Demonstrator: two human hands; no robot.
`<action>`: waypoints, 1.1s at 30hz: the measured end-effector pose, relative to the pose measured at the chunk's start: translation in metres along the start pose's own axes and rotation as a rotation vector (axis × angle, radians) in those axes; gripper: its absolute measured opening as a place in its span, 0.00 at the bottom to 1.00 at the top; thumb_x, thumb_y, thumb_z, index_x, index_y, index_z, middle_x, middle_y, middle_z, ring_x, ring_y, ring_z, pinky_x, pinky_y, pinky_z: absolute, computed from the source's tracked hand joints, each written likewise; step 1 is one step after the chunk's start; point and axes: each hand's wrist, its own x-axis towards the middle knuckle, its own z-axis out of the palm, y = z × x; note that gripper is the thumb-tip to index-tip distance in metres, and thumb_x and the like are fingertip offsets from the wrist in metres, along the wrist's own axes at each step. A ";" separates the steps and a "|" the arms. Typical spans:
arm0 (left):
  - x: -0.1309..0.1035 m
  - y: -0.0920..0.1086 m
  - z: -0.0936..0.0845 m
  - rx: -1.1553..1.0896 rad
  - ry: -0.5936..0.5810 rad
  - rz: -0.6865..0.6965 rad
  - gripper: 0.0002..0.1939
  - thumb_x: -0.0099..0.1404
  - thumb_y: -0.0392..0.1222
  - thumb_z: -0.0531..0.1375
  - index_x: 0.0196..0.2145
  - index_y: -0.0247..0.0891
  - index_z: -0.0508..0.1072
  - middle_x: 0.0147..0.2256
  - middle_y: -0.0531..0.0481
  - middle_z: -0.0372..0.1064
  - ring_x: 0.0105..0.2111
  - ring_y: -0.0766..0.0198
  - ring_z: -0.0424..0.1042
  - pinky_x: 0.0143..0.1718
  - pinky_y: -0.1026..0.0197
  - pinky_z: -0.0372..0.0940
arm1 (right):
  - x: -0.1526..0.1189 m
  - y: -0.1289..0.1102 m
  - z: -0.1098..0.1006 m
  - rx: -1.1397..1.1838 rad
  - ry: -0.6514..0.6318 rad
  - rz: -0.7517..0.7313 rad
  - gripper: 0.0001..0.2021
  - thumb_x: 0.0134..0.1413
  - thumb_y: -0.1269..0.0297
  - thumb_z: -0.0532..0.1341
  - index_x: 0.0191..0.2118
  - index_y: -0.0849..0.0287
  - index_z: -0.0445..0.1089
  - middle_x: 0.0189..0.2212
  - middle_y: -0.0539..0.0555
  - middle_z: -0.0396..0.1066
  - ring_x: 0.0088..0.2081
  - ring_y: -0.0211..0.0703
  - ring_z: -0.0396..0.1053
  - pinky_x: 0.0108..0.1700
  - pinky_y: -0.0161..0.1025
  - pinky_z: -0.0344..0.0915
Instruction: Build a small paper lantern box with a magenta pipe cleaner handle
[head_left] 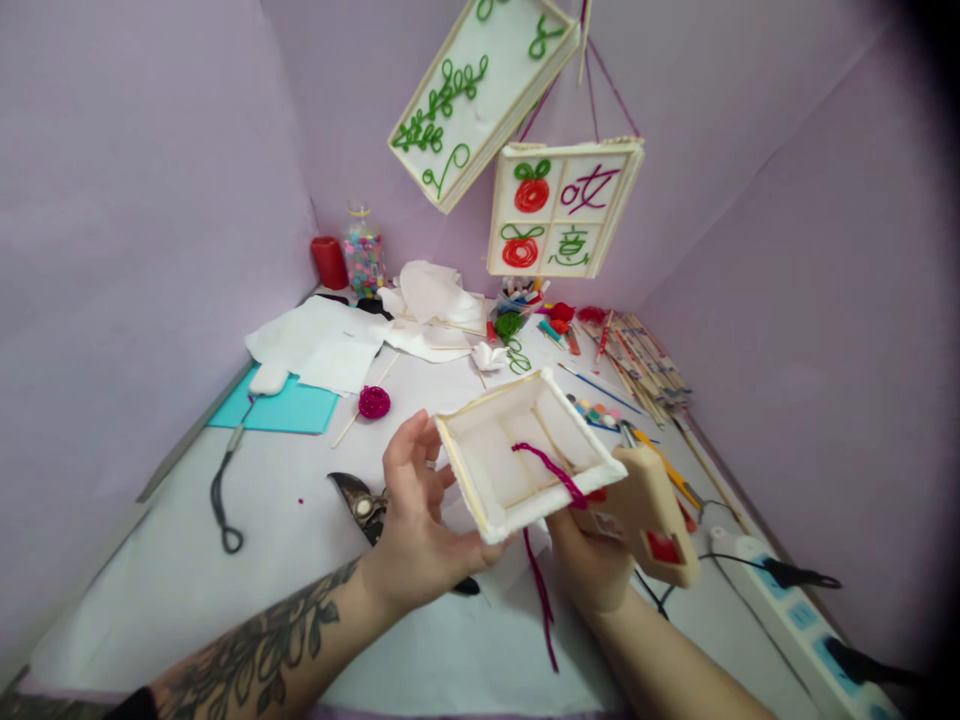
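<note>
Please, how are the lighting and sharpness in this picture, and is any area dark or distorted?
Head view: soft light, no strong glare; right edge fades to black; the power strip looks stretched toward the corner; the held white frame looks slightly soft; the hanging lettered panel is legible.

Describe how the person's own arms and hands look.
The left forearm carries a dark tattoo of leaves and petals, near a dark sleeve. The left hand seems to wear a ring. The right forearm and right hand show no tattoo or sleeve.
</note>
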 end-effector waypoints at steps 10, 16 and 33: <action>0.017 -0.019 -0.008 0.060 0.080 0.248 0.54 0.43 0.38 0.75 0.61 0.59 0.51 0.60 0.46 0.55 0.61 0.48 0.59 0.55 0.43 0.67 | 0.026 -0.017 0.001 0.306 0.312 -0.056 0.13 0.58 0.59 0.60 0.49 0.53 0.66 0.41 0.56 0.69 0.38 0.47 0.71 0.42 0.47 0.70; 0.027 -0.036 -0.025 0.067 -0.015 0.157 0.51 0.39 0.35 0.76 0.57 0.53 0.57 0.59 0.45 0.58 0.66 0.46 0.52 0.61 0.40 0.59 | 0.031 -0.033 -0.044 0.200 0.032 -0.124 0.06 0.58 0.57 0.60 0.36 0.52 0.70 0.28 0.51 0.68 0.30 0.47 0.68 0.34 0.45 0.66; 0.031 -0.044 -0.029 0.270 -0.404 0.239 0.56 0.49 0.29 0.71 0.64 0.56 0.43 0.61 0.42 0.56 0.67 0.49 0.50 0.63 0.40 0.54 | 0.069 -0.064 -0.036 -0.478 -0.640 0.008 0.06 0.51 0.60 0.66 0.33 0.57 0.74 0.30 0.54 0.71 0.29 0.44 0.67 0.28 0.37 0.55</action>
